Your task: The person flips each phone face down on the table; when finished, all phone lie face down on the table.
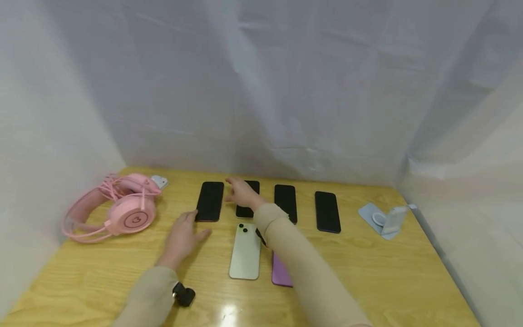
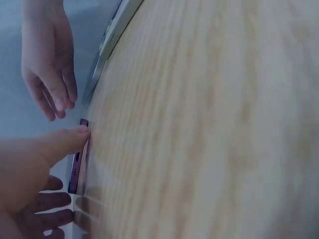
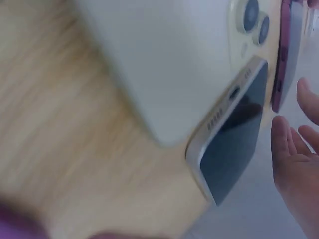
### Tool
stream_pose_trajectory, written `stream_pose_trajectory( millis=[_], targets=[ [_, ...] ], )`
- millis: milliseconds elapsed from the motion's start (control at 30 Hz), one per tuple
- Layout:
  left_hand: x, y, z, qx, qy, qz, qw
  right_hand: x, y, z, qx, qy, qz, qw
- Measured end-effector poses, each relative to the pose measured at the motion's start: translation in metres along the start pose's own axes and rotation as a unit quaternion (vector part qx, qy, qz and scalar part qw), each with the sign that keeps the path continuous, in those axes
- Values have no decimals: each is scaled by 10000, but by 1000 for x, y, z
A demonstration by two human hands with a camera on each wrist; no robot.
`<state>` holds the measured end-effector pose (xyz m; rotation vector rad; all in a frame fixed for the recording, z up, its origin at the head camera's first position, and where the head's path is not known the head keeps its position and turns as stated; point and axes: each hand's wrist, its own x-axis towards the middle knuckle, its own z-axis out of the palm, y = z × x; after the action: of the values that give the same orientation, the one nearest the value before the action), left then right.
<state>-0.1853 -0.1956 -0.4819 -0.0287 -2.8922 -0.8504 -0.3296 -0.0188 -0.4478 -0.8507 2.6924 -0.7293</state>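
Count: six phones on the wooden table [image 1: 359, 272]. Four lie screen-up in a far row, two lie back-up nearer to the person. Plus one pink headset [image 1: 122, 211] far left, one pale blue phone stand [image 1: 384, 219] far right, one small black wrist-camera unit [image 1: 184, 295] at the left cuff.

Far row, left to right: leftmost dark phone [image 1: 210, 201], second dark phone [image 1: 247, 200], third dark phone [image 1: 285, 202], fourth dark phone [image 1: 327, 211]. Near pair: pale green phone [image 1: 245, 250], two camera lenses up, and purple phone [image 1: 281, 271] just to its right, mostly hidden under the right sleeve.

Left hand [image 1: 182, 238]: flat on the table, fingers relaxed and slightly spread, gripping nothing. It sits just near of the leftmost dark phone. Fingertips are at that phone's near-left corner; in the left wrist view the thumb tip is against the phone's edge. The pale green phone is just to its right, apart from it.

Right hand [image 1: 242, 193]: reached out to the far row, over the gap between the leftmost and second dark phones. It covers part of the second one. Fingers are loosely extended and point left toward the leftmost phone, pinching nothing. Contact with either phone: cannot tell. In the right wrist view the fingers are straight beside the second phone's edge.

The two hands are near each other, on either side of the leftmost dark phone's near-right corner.
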Motion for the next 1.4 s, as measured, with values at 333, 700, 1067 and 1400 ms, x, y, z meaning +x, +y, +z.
stream_pose_trajectory(
  millis=[333, 700, 1067, 1400],
  targets=[
    [7, 6, 14, -139, 519, 317, 9981, 11, 0, 12, -590, -116, 325, 9977],
    [6, 4, 26, -542, 794, 245, 9951, 9, 4, 4, -567, -809, 463, 9940],
    [3, 8, 25, -583, 845, 318, 9942, 9, 8, 3, -661, -713, 427, 9943],
    [4, 7, 22, -633, 547, 442, 9955, 9, 15, -3, -813, -600, 290, 9945]
  ],
)
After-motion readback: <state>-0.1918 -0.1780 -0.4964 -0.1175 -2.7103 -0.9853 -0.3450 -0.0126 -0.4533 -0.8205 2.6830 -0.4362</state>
